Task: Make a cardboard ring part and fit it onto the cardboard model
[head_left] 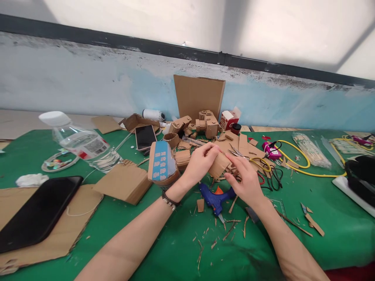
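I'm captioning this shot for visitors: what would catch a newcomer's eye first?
Both hands, left and right, grip a small cardboard piece at the centre, over a blue glue gun on the green table. A large black phone lies on cardboard at far left.

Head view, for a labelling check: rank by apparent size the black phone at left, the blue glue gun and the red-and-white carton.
1. black phone, though it lies nearest the camera
2. blue glue gun
3. red-and-white carton, farthest back, so possibly bigger than it looks
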{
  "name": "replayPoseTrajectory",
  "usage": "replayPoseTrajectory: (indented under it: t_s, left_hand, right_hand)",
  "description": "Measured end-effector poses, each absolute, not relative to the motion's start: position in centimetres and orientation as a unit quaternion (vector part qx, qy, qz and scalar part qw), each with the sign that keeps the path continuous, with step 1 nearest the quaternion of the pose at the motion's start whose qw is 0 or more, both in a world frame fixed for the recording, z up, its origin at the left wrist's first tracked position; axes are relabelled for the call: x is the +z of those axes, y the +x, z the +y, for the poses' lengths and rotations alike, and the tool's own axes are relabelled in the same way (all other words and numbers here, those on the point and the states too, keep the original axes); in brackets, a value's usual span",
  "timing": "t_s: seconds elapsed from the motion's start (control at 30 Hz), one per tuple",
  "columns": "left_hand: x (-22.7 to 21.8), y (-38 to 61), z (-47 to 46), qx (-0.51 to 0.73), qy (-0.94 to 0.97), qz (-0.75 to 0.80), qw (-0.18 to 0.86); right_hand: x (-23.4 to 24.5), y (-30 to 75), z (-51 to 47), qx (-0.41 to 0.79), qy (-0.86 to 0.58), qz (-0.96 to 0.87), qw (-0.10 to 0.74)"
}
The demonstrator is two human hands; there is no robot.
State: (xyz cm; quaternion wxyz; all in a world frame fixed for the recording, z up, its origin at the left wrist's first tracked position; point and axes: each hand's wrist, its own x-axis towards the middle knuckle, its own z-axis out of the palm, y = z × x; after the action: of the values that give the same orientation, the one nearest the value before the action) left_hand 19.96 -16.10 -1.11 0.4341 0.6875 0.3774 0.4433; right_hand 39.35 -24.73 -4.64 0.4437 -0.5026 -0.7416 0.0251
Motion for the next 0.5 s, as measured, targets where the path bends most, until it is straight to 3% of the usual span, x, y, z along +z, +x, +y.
replayPoseTrajectory:
  t_s: [0.3, 0.5]
  left_hand:
    - [-0.8, 21.2, -18.9, 0.465, 0.758, 0.368, 0.271]
    - [-0.7, 21.3, -19.7, 0.524, 0.709, 0.237, 0.409]
  right_hand:
    - [-6.0, 38.2, -24.4, 0.087, -0.489, -0.746, 0.445]
    - [-6.2, 38.2, -24.7, 0.180, -0.470, -0.656, 0.563]
